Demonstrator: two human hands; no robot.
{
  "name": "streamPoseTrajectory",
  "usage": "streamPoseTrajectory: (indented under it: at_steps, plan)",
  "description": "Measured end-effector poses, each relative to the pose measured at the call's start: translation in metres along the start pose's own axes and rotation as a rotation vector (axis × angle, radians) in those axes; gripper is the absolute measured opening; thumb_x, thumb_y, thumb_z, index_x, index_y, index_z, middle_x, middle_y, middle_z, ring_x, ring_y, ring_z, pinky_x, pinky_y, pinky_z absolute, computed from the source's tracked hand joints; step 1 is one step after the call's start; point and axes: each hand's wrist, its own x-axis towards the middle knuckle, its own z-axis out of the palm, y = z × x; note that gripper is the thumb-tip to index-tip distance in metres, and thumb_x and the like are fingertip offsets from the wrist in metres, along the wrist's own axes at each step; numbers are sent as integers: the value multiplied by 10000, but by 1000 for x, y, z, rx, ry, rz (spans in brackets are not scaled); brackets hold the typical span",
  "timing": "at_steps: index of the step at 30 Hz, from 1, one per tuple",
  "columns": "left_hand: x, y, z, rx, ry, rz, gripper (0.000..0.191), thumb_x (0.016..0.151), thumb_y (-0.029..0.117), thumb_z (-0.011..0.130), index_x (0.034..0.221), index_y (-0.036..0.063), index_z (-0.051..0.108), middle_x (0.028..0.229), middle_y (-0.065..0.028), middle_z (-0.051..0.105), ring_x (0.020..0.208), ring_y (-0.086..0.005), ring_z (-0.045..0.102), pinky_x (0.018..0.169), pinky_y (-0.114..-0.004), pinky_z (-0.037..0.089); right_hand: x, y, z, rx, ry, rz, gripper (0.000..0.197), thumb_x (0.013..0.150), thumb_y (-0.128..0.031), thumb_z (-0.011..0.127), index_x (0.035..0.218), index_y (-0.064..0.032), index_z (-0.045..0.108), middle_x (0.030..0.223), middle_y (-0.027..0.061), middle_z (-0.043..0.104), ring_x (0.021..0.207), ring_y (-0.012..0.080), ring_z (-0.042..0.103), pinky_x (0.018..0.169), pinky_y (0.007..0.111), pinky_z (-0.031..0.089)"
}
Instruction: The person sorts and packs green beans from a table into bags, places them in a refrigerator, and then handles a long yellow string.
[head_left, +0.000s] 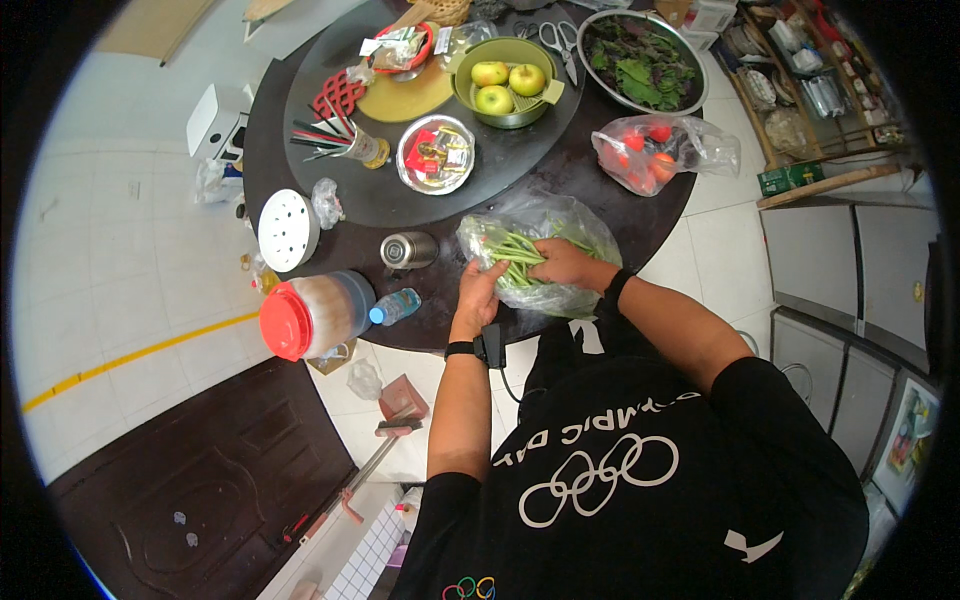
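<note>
A transparent plastic bag (566, 210) lies open near the table's front edge, with a bunch of long green beans (511, 251) in its mouth. My right hand (566, 262) reaches over the bag, its fingers closed around the beans. At the bag's left side, my left hand (478, 289) pinches the plastic rim, thumb uppermost beside the bean ends. Its fingertips are partly hidden by the bag. To the left of the bag a steel thermos (409, 250) lies on its side, and a small water bottle with a blue cap (396, 306) lies below it.
A bag of tomatoes (645, 157) and a steel bowl of leafy greens (641, 64) sit at the right. The turntable (337, 199) carries apples (495, 99), a foil-like bowl (436, 154), a chopstick holder (367, 148) and scissors (561, 46). A red-lidded jar (319, 315) stands front left.
</note>
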Motion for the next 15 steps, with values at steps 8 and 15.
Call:
streamPoseTrajectory:
  at_steps: [8,15]
  plan:
    - [-4,7,1,67,-14,-6,323,884,-72,635,1187,19,572,1122,-140,677,1006,-263,679,885,-399,563,0,0,-4,-330,136,-88,239,836,-54,671,1069,0,679,870,91,688,781,154,619,725,330,500]
    - [-3,8,7,96,-13,0,342,915,-87,593,1242,3,549,1129,-141,678,994,-274,686,861,-406,570,-7,-21,0,-161,34,-40,376,729,-191,772,1041,6,698,917,157,723,840,242,678,767,384,515]
